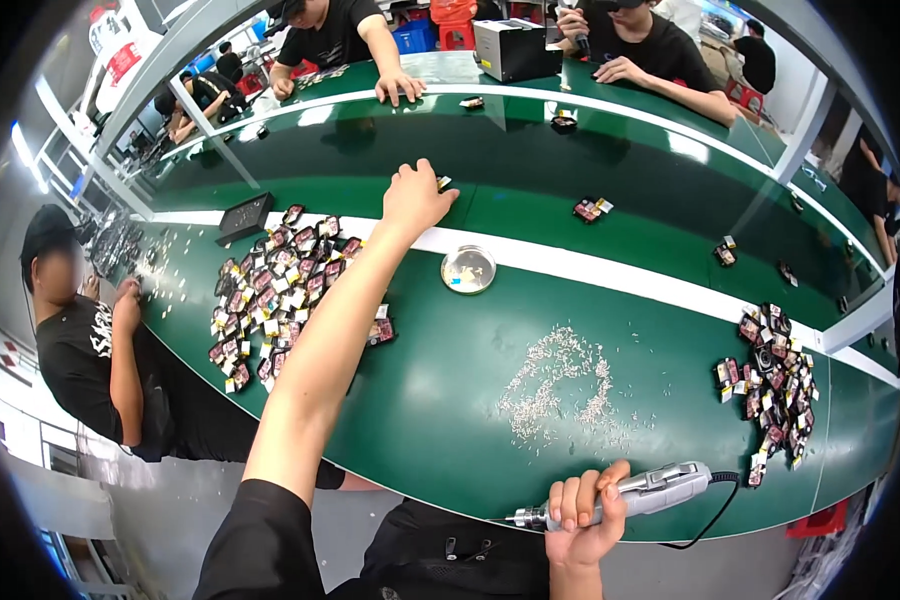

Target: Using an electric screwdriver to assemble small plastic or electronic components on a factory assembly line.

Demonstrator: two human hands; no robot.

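Note:
My left arm stretches across the bench to the green belt. There my left hand (417, 203) has its thumb and fingers around a small black part (444, 184) with a pale label, mostly hidden by the fingers. At the bench's near edge my right hand (584, 515) is wrapped around a grey electric screwdriver (660, 487), its bit pointing left. Many loose small screws (560, 390) lie scattered beyond the screwdriver. A round metal dish (468, 270) with small pieces in it stands right of my left forearm.
A heap of black parts with labels (270, 290) lies left of my forearm; another heap (770, 390) is at the right. A black tray (244, 218) stands behind the left heap. A white rail (610, 275) borders the belt. Co-workers sit left and across.

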